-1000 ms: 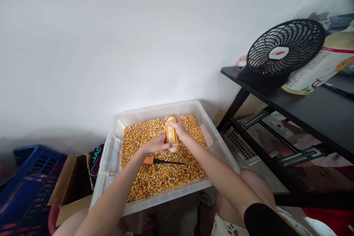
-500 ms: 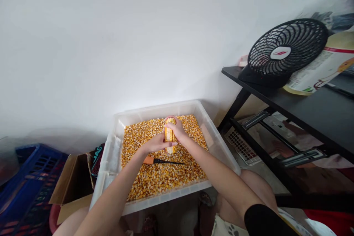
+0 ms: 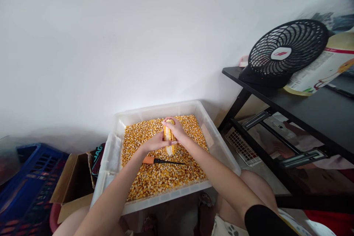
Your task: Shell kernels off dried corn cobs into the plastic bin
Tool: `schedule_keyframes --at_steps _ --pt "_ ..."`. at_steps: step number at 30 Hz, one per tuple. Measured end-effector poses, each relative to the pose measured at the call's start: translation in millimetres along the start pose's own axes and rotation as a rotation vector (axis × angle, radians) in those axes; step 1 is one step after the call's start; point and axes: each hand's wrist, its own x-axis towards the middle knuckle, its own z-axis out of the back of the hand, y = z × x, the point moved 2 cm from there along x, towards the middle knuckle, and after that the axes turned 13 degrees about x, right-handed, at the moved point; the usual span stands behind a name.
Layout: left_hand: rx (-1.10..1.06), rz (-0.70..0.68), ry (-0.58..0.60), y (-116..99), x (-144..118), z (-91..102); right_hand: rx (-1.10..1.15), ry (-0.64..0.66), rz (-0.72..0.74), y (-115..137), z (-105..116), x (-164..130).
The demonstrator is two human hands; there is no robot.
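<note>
A dried yellow corn cob stands nearly upright over a clear plastic tub filled with loose corn kernels. My left hand grips the cob's lower left side. Wrapped over its top and right side is my right hand. A pointed tool with an orange handle and a dark spike lies on the kernels just below my hands, touched by neither hand.
A black table at the right carries a black fan and a printed bag. A cardboard box and a blue crate stand left of the tub. A white wall rises behind.
My right hand has slid a little down the cob, and the cob has tipped slightly. The tool and the tub have not moved.
</note>
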Motion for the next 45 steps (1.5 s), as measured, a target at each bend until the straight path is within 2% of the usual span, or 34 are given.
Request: schedule_keyframes --at_steps 4,12,17,20,23,25,29,31,34,37,41,43,45 --pt "-0.046 -0.028 0.019 -3.4 -2.2 2.0 0.033 0.02 -0.041 -3.4 1.2 -1.4" --pt "-0.042 -0.036 0.03 0.6 -1.6 0.6 -0.003 0.034 -0.03 -3.4 3.1 -0.9" --pt "-0.116 -0.077 0.051 5.1 -1.4 0.3 0.1 0.073 -0.08 -4.8 3.6 0.0" --pt "-0.12 -0.094 0.074 3.0 -2.3 2.3 0.077 0.062 -0.055 -2.3 2.4 -0.7" --pt "-0.071 -0.042 -0.006 -1.6 -3.1 6.4 0.019 0.021 -0.021 -0.2 -1.0 -1.0" --pt "-0.055 0.02 -0.091 -3.9 -3.1 8.7 0.027 0.028 -0.055 -1.6 -3.6 0.5" --pt "-0.105 0.116 -0.17 -0.4 -0.7 9.9 0.196 0.062 -0.137 -5.6 -0.3 7.5" --pt "-0.174 0.197 -0.275 7.1 1.1 12.9 0.222 0.086 -0.173 -5.8 5.7 10.1" --pt "-0.358 0.338 -0.521 21.1 1.7 20.0 0.0 0.24 -0.23 -6.0 10.5 7.2" --pt "-0.481 0.433 -0.684 30.2 0.6 23.6 -0.371 0.368 -0.158 -9.6 5.8 -2.7" --pt "-0.236 0.406 -0.694 28.6 -0.3 23.4 -0.726 0.24 -0.041 -18.5 -2.4 -11.7" --pt "-0.146 0.34 -0.657 24.7 -0.4 22.7 -0.786 0.218 0.001 -21.8 -3.6 -11.8" --pt "-0.156 0.294 -0.611 21.9 -1.0 22.5 -0.791 0.238 0.027 -24.2 -2.5 -10.0"
